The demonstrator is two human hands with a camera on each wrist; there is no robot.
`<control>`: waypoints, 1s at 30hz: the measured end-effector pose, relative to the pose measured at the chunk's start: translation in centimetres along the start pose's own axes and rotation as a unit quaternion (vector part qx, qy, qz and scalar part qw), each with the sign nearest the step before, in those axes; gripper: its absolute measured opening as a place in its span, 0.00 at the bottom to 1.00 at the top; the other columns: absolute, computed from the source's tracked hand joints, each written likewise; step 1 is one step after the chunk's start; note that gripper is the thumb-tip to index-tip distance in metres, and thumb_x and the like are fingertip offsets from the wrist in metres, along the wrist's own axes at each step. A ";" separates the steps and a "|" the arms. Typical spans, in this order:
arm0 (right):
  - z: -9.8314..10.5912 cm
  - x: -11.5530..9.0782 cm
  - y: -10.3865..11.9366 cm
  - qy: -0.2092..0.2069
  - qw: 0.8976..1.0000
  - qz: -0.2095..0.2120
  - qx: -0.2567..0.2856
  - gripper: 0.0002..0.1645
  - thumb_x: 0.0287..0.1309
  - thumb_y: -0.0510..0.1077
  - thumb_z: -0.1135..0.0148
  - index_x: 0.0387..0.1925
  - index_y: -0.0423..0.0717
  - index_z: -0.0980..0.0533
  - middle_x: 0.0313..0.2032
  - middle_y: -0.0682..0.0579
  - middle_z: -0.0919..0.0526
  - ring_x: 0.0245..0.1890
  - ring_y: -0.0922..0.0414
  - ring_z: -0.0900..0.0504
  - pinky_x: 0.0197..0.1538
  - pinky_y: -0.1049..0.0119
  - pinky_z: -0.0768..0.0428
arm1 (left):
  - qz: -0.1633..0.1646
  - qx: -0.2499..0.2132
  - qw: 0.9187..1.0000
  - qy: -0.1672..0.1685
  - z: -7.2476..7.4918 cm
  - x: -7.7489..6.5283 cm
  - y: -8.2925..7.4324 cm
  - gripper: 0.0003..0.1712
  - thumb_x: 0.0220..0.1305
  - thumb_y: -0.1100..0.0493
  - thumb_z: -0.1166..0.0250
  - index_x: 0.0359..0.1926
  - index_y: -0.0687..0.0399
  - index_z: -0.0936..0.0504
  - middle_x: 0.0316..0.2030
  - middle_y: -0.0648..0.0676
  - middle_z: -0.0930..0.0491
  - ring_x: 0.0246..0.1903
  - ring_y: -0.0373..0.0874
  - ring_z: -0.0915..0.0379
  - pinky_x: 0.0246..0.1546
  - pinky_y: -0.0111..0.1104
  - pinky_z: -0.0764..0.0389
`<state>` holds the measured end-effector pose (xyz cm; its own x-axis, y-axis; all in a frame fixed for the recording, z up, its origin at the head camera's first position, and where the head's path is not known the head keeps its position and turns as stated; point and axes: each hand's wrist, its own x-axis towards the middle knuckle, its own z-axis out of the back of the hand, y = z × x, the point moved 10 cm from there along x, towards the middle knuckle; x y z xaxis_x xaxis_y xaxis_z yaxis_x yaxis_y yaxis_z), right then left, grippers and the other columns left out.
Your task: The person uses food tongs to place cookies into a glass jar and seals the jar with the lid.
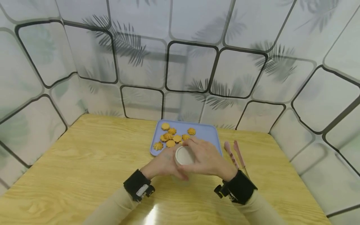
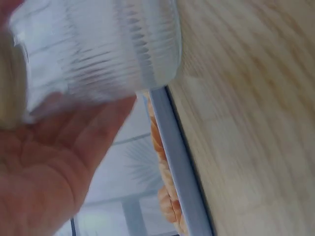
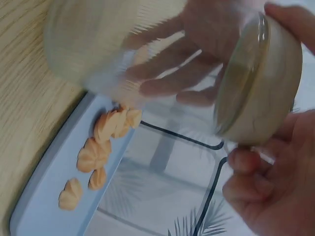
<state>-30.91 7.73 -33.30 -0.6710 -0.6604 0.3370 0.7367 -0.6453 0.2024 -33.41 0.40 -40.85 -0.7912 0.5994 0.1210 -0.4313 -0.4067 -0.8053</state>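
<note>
A clear ribbed glass jar [image 2: 108,44] is held between my two hands, just in front of the cookie tray. My left hand [image 1: 164,164] holds the jar by its side, its fingers [image 3: 167,73] showing through the glass in the right wrist view. With thumb and fingers round its edge, my right hand [image 1: 208,157] grips the round beige lid [image 1: 184,155] at the jar's mouth. No contents show inside the jar. In the right wrist view the lid [image 3: 268,81] shows a clear rim on its jar side.
Behind the hands lies a blue tray [image 1: 206,132] with several golden cookies [image 1: 177,138], most of them on its left half. Two slim pink-handled utensils [image 1: 239,153] rest right of the tray on the wooden table [image 1: 98,156]. A patterned curtain [image 1: 191,68] surrounds the back and sides.
</note>
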 end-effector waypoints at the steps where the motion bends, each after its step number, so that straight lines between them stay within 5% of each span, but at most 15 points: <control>1: -0.1 0.0 0.1 0.012 1.000 0.015 0.004 0.38 0.50 0.66 0.32 0.56 0.48 0.23 0.48 0.53 0.18 0.37 0.58 0.19 0.35 0.68 0.22 | -0.005 0.001 1.000 0.000 0.0 0.0 -0.1 0.66 0.32 0.55 0.12 0.75 0.48 0.37 0.59 0.50 0.20 0.55 0.45 0.24 0.56 0.41 0.22; 7: 0.0 -0.1 0.6 0.107 0.988 0.092 0.055 0.41 0.55 0.53 0.29 0.68 0.46 0.29 0.64 0.49 0.23 0.55 0.51 0.21 0.53 0.56 0.19 | -0.002 -0.027 1.000 -0.002 -0.1 0.1 0.0 0.66 0.32 0.58 0.13 0.75 0.49 0.37 0.58 0.51 0.21 0.56 0.46 0.25 0.59 0.44 0.24; 12: 0.3 0.1 -0.1 0.136 0.990 0.024 0.028 0.43 0.58 0.55 0.32 0.73 0.51 0.33 0.71 0.44 0.30 0.64 0.41 0.26 0.58 0.43 0.21 | 0.021 -0.067 0.997 -0.040 0.3 0.4 0.3 0.66 0.35 0.59 0.12 0.75 0.54 0.40 0.62 0.57 0.25 0.60 0.53 0.26 0.61 0.49 0.24; 16: 0.5 0.3 -0.9 0.087 0.992 -0.078 -0.045 0.43 0.60 0.71 0.38 0.66 0.47 0.26 0.55 0.41 0.20 0.49 0.46 0.19 0.42 0.52 0.17 | 0.034 -0.095 0.992 -0.080 1.2 0.2 0.3 0.72 0.35 0.58 0.11 0.77 0.55 0.48 0.61 0.60 0.24 0.58 0.53 0.24 0.59 0.49 0.22; 19: 0.5 0.5 -1.1 0.064 0.988 -0.121 -0.077 0.40 0.59 0.75 0.40 0.51 0.44 0.20 0.36 0.49 0.22 0.30 0.56 0.26 0.29 0.64 0.25 | 0.041 -0.086 0.991 -0.091 1.5 0.2 0.2 0.76 0.37 0.56 0.12 0.79 0.56 0.54 0.57 0.59 0.21 0.52 0.50 0.22 0.55 0.46 0.20; 22: 0.2 0.9 -1.1 0.066 0.986 -0.133 -0.078 0.36 0.59 0.75 0.40 0.40 0.46 0.20 0.30 0.52 0.26 0.26 0.58 0.32 0.27 0.66 0.31 | 0.044 -0.058 0.994 -0.083 1.5 0.4 0.1 0.77 0.38 0.55 0.12 0.80 0.58 0.56 0.52 0.58 0.20 0.48 0.47 0.21 0.51 0.44 0.19; 26: 0.0 1.0 -1.3 0.088 0.988 -0.115 -0.045 0.35 0.60 0.70 0.38 0.49 0.45 0.20 0.35 0.51 0.24 0.29 0.57 0.29 0.29 0.65 0.28 | 0.028 -0.012 0.997 -0.073 1.7 1.0 -0.3 0.77 0.35 0.53 0.12 0.80 0.57 0.53 0.54 0.57 0.20 0.49 0.49 0.21 0.50 0.45 0.19; 30: 0.2 0.8 -1.7 0.114 0.990 -0.083 0.006 0.40 0.55 0.62 0.34 0.66 0.48 0.26 0.52 0.48 0.22 0.40 0.55 0.22 0.38 0.62 0.21 | 0.014 -0.014 0.998 -0.056 1.4 1.5 -0.4 0.76 0.35 0.52 0.12 0.80 0.56 0.52 0.59 0.58 0.23 0.54 0.50 0.22 0.53 0.45 0.19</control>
<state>-32.67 8.40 -33.22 -0.7836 -0.6158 0.0821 0.6143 -0.7485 0.2498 -35.02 0.51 -39.53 -0.8470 0.5067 0.1610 -0.3973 -0.4019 -0.8250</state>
